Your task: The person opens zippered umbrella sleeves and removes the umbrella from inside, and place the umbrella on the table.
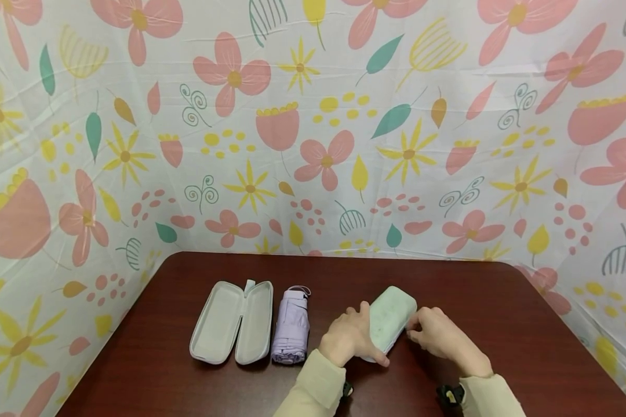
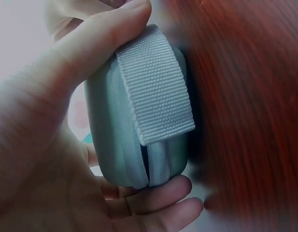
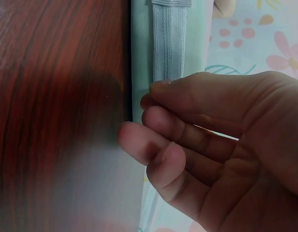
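A mint green zippered case point(image 1: 393, 314) lies tilted on the right half of the table. My left hand point(image 1: 348, 336) grips it from the left, thumb at the near end, fingers round the far side. The left wrist view shows a ribbed fabric tab point(image 2: 156, 87) across the case's end, with a narrow dark gap in the zipper beneath. At the case's right side, my right hand point(image 1: 440, 333) pinches at the zipper with thumb and forefinger. In the right wrist view, the zipper point(image 3: 169, 46) runs closed above that pinch; the fingertips hide the pull itself.
Left of the hands, a folded lilac umbrella point(image 1: 291, 330) with a wrist loop lies on the dark wood table point(image 1: 151, 359). Beside it an empty hard case point(image 1: 219, 324) lies unfolded, its pale grey inside facing up. A flowered cloth point(image 1: 313, 116) hangs behind the table.
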{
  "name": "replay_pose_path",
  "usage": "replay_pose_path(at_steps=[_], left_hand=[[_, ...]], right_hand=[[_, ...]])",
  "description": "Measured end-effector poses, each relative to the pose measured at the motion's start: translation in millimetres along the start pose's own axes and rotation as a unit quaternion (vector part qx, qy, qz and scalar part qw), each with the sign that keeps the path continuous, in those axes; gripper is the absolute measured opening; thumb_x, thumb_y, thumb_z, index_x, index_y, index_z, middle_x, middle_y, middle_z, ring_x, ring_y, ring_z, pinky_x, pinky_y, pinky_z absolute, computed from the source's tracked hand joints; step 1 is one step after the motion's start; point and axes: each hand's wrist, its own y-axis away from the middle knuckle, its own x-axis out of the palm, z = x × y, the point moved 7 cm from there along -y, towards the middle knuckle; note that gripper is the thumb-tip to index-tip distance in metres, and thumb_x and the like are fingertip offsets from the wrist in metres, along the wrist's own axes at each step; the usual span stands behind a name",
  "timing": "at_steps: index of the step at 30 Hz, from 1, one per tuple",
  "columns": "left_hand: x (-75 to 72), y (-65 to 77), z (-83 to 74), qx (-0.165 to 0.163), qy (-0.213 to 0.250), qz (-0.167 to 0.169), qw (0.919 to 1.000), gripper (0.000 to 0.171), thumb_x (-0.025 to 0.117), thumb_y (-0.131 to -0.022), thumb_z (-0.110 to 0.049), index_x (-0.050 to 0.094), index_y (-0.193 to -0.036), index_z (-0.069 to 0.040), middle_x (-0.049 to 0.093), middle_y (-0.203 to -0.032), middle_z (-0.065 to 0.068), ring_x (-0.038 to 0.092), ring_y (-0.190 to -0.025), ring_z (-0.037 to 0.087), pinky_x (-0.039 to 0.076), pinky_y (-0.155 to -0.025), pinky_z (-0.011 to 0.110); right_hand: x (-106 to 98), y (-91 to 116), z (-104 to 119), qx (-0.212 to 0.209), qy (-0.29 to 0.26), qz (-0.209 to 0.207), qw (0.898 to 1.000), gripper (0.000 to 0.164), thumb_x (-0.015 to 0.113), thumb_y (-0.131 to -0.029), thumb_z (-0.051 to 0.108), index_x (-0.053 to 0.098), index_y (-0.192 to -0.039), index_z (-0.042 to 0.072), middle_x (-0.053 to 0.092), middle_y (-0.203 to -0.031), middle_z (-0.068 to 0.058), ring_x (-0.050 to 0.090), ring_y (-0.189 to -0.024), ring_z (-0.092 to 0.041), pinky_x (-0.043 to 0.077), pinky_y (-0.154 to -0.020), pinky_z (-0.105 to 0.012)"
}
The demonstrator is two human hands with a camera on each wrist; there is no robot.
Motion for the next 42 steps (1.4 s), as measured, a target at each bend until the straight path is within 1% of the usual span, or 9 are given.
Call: replay_pose_path(at_steps=[6, 9, 14, 21, 25, 32, 36, 42], left_hand=[[-0.4, 1.7, -0.7, -0.003, 0.002, 0.001, 1.0, 0.097, 0.092, -0.052, -0.056, 0.044, -0.124, -0.013, 0.054, -0.094, 0.009, 0.059, -0.08, 0.021, 0.048, -0.068, 0.031], [0.0, 1.6, -0.9, -0.005, 0.001, 0.002, 1.0, 0.097, 0.092, -0.052, -0.057, 0.043, -0.124, -0.013, 0.053, -0.094, 0.009, 0.058, -0.08, 0.021, 0.048, -0.068, 0.031], [-1.0, 1.9, -1.8, -0.013, 0.0, -0.002, 0.9999, 0.097, 0.091, -0.052, -0.058, 0.043, -0.123, -0.014, 0.053, -0.093, 0.009, 0.058, -0.078, 0.021, 0.048, -0.066, 0.032], [-1.0, 3.5, -5.0, -0.025, -0.005, -0.008, 0.9996, 0.093, 0.091, -0.051, -0.06, 0.044, -0.117, -0.014, 0.052, -0.091, 0.01, 0.057, -0.075, 0.021, 0.048, -0.063, 0.032], [-1.1, 4.9, -6.7, -0.031, -0.007, -0.019, 0.9993, 0.092, 0.091, -0.05, -0.06, 0.044, -0.114, -0.013, 0.052, -0.09, 0.01, 0.057, -0.071, 0.022, 0.048, -0.062, 0.032], [-1.7, 5.9, -8.9, -0.038, -0.012, -0.04, 0.9984, 0.094, 0.091, -0.049, -0.062, 0.044, -0.115, -0.013, 0.054, -0.092, 0.01, 0.058, -0.071, 0.023, 0.049, -0.063, 0.032], [-1.4, 5.8, -9.7, -0.038, -0.012, -0.041, 0.9984, 0.095, 0.091, -0.049, -0.062, 0.044, -0.116, -0.012, 0.055, -0.091, 0.01, 0.058, -0.072, 0.022, 0.049, -0.063, 0.031], [-0.9, 4.8, -11.8, -0.037, -0.021, -0.04, 0.9983, 0.103, 0.089, -0.05, -0.064, 0.045, -0.125, -0.01, 0.056, -0.092, 0.011, 0.059, -0.074, 0.021, 0.05, -0.064, 0.03]], right_hand=[[2, 1, 3, -0.024, 0.001, 0.012, 1.0, 0.025, 0.07, -0.082, 0.0, 0.067, -0.065, 0.019, 0.048, -0.056, 0.011, 0.046, -0.048, -0.003, 0.04, -0.049, -0.024], [2, 0, 4, -0.028, 0.002, 0.017, 0.999, 0.027, 0.07, -0.082, 0.001, 0.066, -0.064, 0.019, 0.047, -0.055, 0.012, 0.045, -0.047, -0.003, 0.04, -0.049, -0.024], [0, -1, 6, -0.035, 0.011, 0.01, 0.999, 0.027, 0.069, -0.082, 0.001, 0.065, -0.062, 0.02, 0.046, -0.054, 0.013, 0.043, -0.047, -0.002, 0.039, -0.048, -0.023], [0, 0, 3, -0.034, 0.011, 0.006, 0.999, 0.025, 0.07, -0.081, 0.001, 0.066, -0.065, 0.02, 0.047, -0.055, 0.013, 0.042, -0.049, -0.002, 0.039, -0.049, -0.023], [0, 0, 3, -0.044, 0.012, 0.001, 0.999, 0.024, 0.071, -0.08, 0.001, 0.067, -0.066, 0.02, 0.047, -0.057, 0.014, 0.042, -0.052, -0.001, 0.039, -0.051, -0.023], [1, 0, 7, -0.058, -0.001, 0.005, 0.998, 0.026, 0.069, -0.08, -0.001, 0.065, -0.065, 0.02, 0.046, -0.055, 0.015, 0.042, -0.049, 0.0, 0.038, -0.049, -0.023], [1, 0, 7, -0.057, -0.002, 0.009, 0.998, 0.027, 0.069, -0.08, -0.001, 0.065, -0.065, 0.02, 0.046, -0.055, 0.014, 0.041, -0.049, 0.0, 0.038, -0.049, -0.023], [1, 0, 8, -0.063, 0.003, 0.008, 0.998, 0.027, 0.069, -0.08, -0.001, 0.065, -0.065, 0.021, 0.045, -0.055, 0.015, 0.039, -0.05, -0.001, 0.037, -0.049, -0.023]])
